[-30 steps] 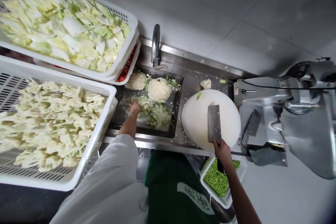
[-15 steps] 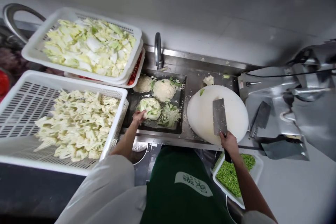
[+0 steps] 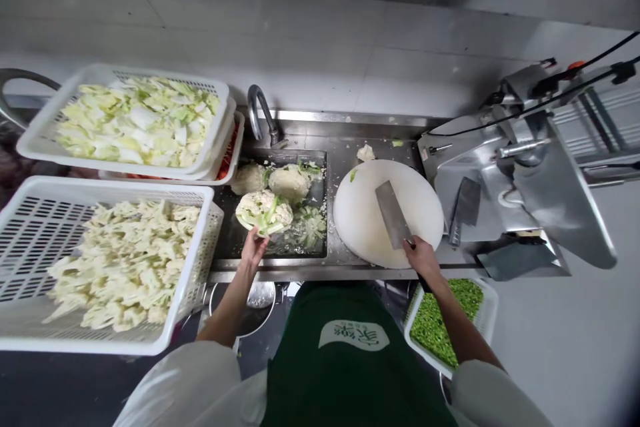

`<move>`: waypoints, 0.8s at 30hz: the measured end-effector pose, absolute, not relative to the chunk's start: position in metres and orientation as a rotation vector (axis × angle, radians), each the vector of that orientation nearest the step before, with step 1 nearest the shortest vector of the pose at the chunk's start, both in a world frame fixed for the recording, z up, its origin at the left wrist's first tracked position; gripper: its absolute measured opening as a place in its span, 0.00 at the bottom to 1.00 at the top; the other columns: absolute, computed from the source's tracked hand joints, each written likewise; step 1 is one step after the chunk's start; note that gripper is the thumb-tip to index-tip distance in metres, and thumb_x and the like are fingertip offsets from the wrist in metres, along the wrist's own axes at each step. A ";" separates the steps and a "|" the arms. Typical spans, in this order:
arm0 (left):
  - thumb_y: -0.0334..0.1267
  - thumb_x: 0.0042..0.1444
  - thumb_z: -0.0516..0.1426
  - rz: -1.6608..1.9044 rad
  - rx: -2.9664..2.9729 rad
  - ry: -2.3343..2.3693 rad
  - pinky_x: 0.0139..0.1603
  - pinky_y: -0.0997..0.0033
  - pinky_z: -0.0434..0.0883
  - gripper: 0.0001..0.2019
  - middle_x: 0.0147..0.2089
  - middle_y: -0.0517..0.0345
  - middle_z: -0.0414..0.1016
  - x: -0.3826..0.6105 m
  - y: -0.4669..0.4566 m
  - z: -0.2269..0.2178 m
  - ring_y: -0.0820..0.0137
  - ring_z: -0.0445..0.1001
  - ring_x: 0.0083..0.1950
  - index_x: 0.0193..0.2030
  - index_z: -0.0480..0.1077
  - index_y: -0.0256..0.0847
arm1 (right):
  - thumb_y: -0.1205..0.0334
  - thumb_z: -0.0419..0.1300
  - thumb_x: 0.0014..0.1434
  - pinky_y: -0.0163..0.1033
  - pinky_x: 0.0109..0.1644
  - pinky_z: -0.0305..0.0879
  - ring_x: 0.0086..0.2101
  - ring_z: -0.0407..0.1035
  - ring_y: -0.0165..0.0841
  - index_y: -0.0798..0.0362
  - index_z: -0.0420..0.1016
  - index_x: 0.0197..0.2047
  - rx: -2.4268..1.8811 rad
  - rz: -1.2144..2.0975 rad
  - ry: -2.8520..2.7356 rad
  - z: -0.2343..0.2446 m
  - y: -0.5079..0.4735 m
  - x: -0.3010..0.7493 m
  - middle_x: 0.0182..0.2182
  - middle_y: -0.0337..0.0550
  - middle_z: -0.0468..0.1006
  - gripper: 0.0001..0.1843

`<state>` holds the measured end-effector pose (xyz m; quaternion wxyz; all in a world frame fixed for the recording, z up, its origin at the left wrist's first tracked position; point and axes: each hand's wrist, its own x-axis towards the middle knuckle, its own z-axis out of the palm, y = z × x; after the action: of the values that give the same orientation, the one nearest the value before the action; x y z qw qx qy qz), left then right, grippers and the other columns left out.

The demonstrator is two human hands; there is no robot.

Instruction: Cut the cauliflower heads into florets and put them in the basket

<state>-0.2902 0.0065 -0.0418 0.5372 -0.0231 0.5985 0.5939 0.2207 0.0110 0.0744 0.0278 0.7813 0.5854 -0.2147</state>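
Note:
My left hand (image 3: 255, 248) is closed on the lower edge of a cauliflower head (image 3: 263, 211), tilted above the sink (image 3: 320, 255). Two more cauliflower heads, one whitish (image 3: 289, 183) and one partly hidden (image 3: 249, 179), sit behind it in the sink, among green leaves and crumbs. Wrapped around the handle of a cleaver (image 3: 393, 215), my right hand (image 3: 421, 257) is at the near edge of the round white cutting board (image 3: 345, 213). The blade lies over the board, which bears a small leaf scrap.
On the left stand a white basket of cauliflower florets (image 3: 125, 263) and stacked baskets with cut cabbage (image 3: 140, 120) on top. A faucet (image 3: 260, 110) rises behind the sink. Right are a metal slicer (image 3: 545, 173) and another cleaver (image 3: 466, 203); below, a basket of chopped greens (image 3: 443, 323).
My left hand has lifted the cauliflower head from the sink and turned it, so its florets show. The cleaver blade has swung to a slant over the board. The camera view has shifted.

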 end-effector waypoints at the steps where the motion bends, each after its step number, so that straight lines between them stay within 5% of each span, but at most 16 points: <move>1: 0.42 0.60 0.62 1.438 -0.052 1.384 0.30 0.77 0.76 0.07 0.36 0.54 0.77 -0.284 0.007 -0.037 0.72 0.76 0.35 0.38 0.72 0.41 | 0.54 0.55 0.70 0.36 0.34 0.57 0.31 0.74 0.36 0.54 0.77 0.39 2.381 -0.563 1.853 0.077 0.011 0.227 0.31 0.50 0.82 0.15; 9: 0.47 0.60 0.61 1.594 0.164 1.297 0.32 0.79 0.76 0.12 0.42 0.55 0.78 -0.261 0.054 0.019 0.73 0.76 0.38 0.44 0.75 0.42 | 0.55 0.53 0.73 0.38 0.36 0.57 0.33 0.77 0.40 0.56 0.75 0.47 2.192 -0.390 1.818 0.086 0.011 0.260 0.33 0.54 0.82 0.14; 15: 0.47 0.51 0.66 1.669 0.352 1.337 0.33 0.78 0.75 0.17 0.46 0.53 0.80 -0.264 0.077 0.062 0.69 0.77 0.43 0.44 0.75 0.40 | 0.58 0.52 0.73 0.38 0.36 0.53 0.33 0.75 0.39 0.56 0.73 0.47 2.155 -0.471 1.891 0.071 0.008 0.266 0.33 0.52 0.81 0.13; 24: 0.44 0.34 0.75 1.322 1.057 1.545 0.39 0.67 0.77 0.23 0.36 0.59 0.78 -0.226 0.114 0.146 0.65 0.78 0.40 0.33 0.70 0.40 | 0.60 0.54 0.73 0.38 0.34 0.45 0.29 0.69 0.34 0.56 0.74 0.41 2.154 -0.531 1.987 0.072 0.023 0.288 0.31 0.49 0.79 0.12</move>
<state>-0.2261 0.1143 0.1461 0.4123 0.4202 0.6141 0.5257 0.2878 0.0233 0.0717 0.0816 0.7208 0.6649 -0.1778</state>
